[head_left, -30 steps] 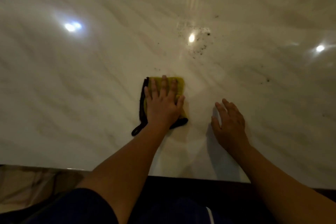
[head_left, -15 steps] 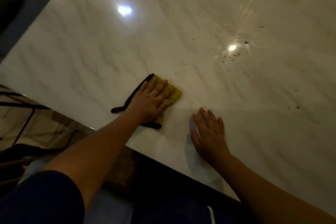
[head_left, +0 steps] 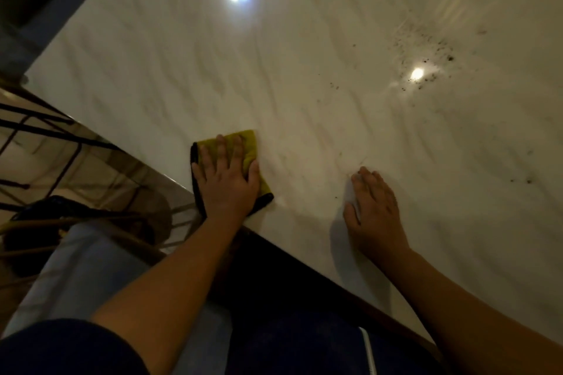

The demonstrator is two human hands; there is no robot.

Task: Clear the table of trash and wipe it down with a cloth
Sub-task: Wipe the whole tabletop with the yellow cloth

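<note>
Landmark: the folded yellow cloth with a black edge. It is lying flat on the glossy white marble-patterned table, close to the table's near edge.

We are seeing the left hand lying on top of the cloth, palm down. Its fingers are straight and slightly spread, pressing the fabric against the surface without curling round it. The cloth's far yellow corner and its black border are showing around the hand.

To the right of the cloth, apart from it, the right hand is resting flat on the bare tabletop. Its fingers are stretched out and relaxed, grasping nothing that we can make out.

Far beyond the cloth and to its right, a scatter of dark crumbs is lying on the table, around a bright light reflection. A few more dark specks are sitting well to the right of the cloth, past the right hand.

Left of the cloth, off the table, we are noting a dark metal chair frame on the floor.
</note>
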